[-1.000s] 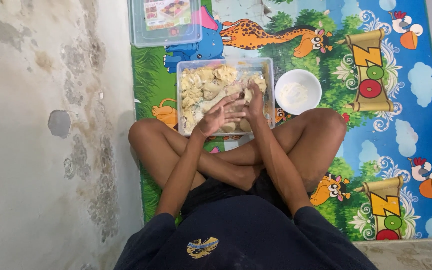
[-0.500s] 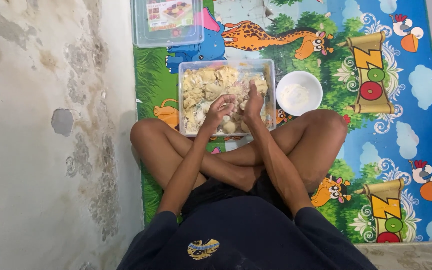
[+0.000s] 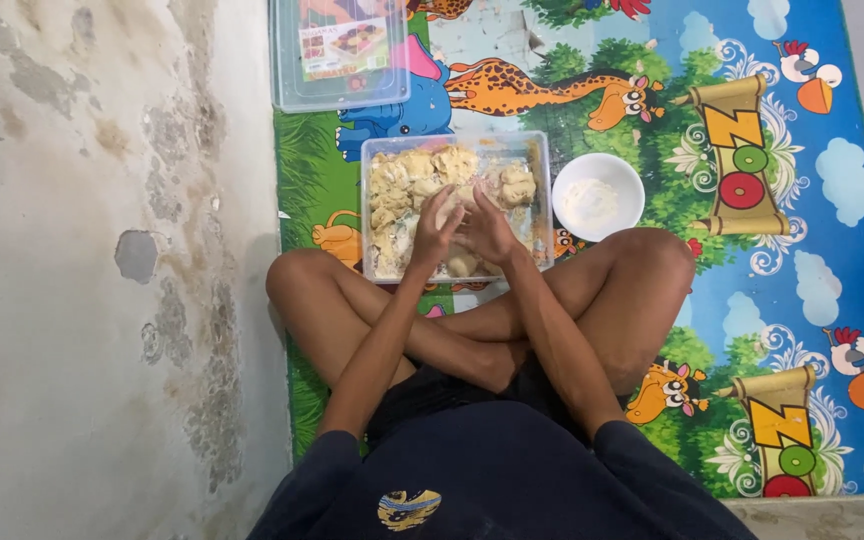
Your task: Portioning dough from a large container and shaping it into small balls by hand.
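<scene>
L hand (image 3: 436,228) & R hand (image 3: 487,225) cupped together, grip pressing dough lump (image 3: 460,196), over clear tub (image 3: 542,190)

A second ago the left hand (image 3: 436,228) and right hand (image 3: 489,228) are a little apart over the clear tub (image 3: 542,190) of pale dough pieces (image 3: 402,185), the right one reaching toward the tub's far right corner. Half a second ago they draw closer over the near part of the tub. Now they press together, fingers cupped around a small lump of dough (image 3: 464,262) near the tub's front edge.
</scene>
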